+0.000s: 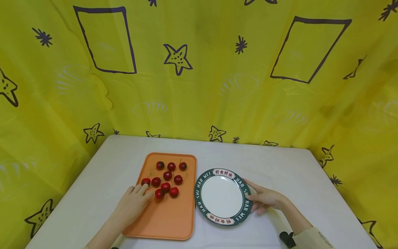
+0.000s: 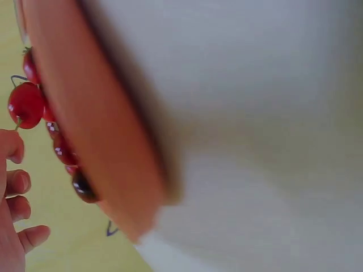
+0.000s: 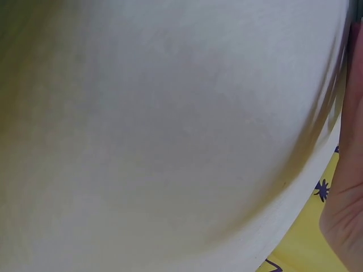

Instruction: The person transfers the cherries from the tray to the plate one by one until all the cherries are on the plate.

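Ten round, glossy red cherries with thin stems (image 1: 167,175) lie on the orange rectangular tray (image 1: 164,221), mostly in its far half. The left hand (image 1: 132,204), fingers loosely parted, reaches over the tray's left edge beside the nearest cherries. Close against the tray's right side, the right hand (image 1: 266,198) grips a round white plate with a green lettered rim (image 1: 222,196).

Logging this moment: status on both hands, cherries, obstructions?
Left hand at cherries, no grip visible. Right hand grips plate. Cherries on tray, none on plate. Nothing visibly blocking.
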A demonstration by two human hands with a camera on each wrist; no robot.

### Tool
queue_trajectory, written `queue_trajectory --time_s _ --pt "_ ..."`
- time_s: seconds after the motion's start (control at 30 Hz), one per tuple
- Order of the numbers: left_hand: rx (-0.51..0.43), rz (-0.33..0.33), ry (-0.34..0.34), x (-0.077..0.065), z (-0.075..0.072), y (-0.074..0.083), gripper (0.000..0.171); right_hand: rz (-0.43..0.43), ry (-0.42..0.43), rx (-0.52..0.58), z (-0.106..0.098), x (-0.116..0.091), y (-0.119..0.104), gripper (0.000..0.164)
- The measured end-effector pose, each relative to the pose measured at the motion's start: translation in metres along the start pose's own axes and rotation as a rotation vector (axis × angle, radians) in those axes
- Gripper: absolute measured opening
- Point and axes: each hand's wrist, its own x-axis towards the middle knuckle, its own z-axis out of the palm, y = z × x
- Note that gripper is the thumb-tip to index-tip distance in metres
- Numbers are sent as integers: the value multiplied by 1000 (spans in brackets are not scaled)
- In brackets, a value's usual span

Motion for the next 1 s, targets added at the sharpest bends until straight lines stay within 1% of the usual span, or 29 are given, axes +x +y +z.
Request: queue_trajectory --time_s 0.2,0.27,0.37,0.53,0.67,0.8,0.9,1.0 --pt "-28 68 110 20 -4 4 12 10 -6 5 -2 1 2 76" --pt "-35 82 130 28 -5 7 16 11 -7 1 -1 1 1 76" --pt "-39 83 134 42 -6 14 22 11 -5 -1 -1 0 1 75" --pt "-26 69 108 67 -5 28 20 17 -3 -2 0 0 0 74" --pt "-34 61 67 85 -2 39 17 28 1 -1 0 0 -1 74" --pt "-52 80 33 99 3 48 15 33 7 -2 1 0 -2 74" --pt "-64 107 -6 109 7 55 14 42 17 -5 1 0 -1 73" --pt "-62 149 -24 119 9 61 16 40 19 -10 0 0 0 73"
